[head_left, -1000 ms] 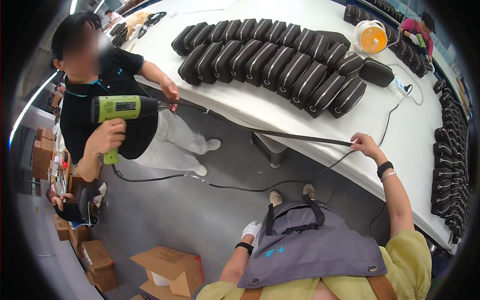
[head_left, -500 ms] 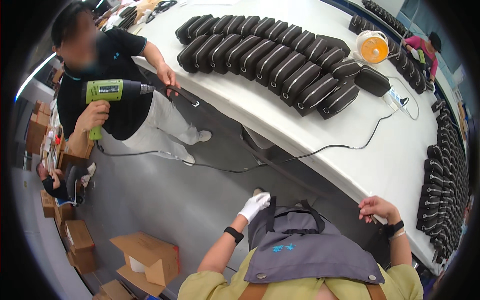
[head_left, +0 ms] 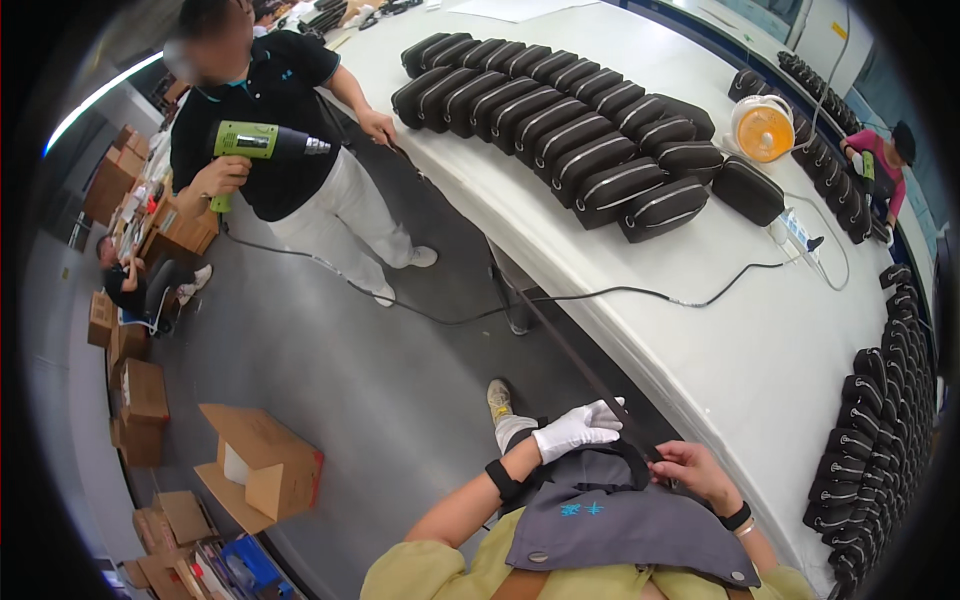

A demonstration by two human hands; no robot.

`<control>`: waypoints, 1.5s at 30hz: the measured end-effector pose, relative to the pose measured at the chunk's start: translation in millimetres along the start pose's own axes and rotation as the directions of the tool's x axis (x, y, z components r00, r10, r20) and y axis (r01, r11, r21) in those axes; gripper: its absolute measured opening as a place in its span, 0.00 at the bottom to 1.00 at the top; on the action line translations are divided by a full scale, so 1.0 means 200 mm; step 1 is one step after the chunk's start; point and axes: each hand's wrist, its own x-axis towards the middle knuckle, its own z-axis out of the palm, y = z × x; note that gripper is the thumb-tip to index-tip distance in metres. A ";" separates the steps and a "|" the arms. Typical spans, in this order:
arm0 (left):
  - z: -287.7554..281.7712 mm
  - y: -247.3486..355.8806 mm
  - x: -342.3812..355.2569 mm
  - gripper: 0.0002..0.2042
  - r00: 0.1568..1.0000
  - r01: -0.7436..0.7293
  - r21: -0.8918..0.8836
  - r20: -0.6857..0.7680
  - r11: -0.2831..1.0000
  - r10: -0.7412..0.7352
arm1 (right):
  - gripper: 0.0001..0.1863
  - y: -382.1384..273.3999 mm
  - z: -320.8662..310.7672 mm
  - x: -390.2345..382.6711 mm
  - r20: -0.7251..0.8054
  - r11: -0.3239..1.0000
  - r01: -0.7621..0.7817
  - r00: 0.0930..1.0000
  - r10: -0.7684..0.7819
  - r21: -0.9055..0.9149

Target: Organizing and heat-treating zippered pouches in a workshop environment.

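Narrow dark strap (head_left: 571, 347) stretched along near edge of table (head_left: 730, 380), crossed by black cord (head_left: 440, 322), pinched in right hand (head_left: 698, 473), gloved left hand (head_left: 578, 432) beside it, fingers extended, contact unclear, far portion held by co-worker's hand (head_left: 377, 127), black pouches (head_left: 560, 130) ranked inside that edge

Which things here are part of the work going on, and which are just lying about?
In the work, it seems:
strap, held in the right grip, with the gloved left grip close by
heat gun, held by a co-worker

Lying about, apparently:
black pouches, in rows
fan
open carton
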 end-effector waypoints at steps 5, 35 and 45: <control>0.15 0.00 -0.01 0.30 0.999 -0.043 0.093 -0.001 0.995 0.044 | 0.13 -0.02 0.07 0.03 0.007 0.985 0.071 0.997 -0.071 -0.156; 0.30 0.12 -0.32 0.19 0.922 0.130 0.171 -0.383 0.977 -0.056 | 0.14 -0.01 0.30 0.26 0.321 0.989 -0.141 0.940 0.116 0.053; 0.32 0.07 -0.38 0.21 0.925 0.106 0.406 -0.376 0.908 0.061 | 0.14 0.04 0.31 0.28 0.329 0.994 -0.105 0.939 0.099 0.003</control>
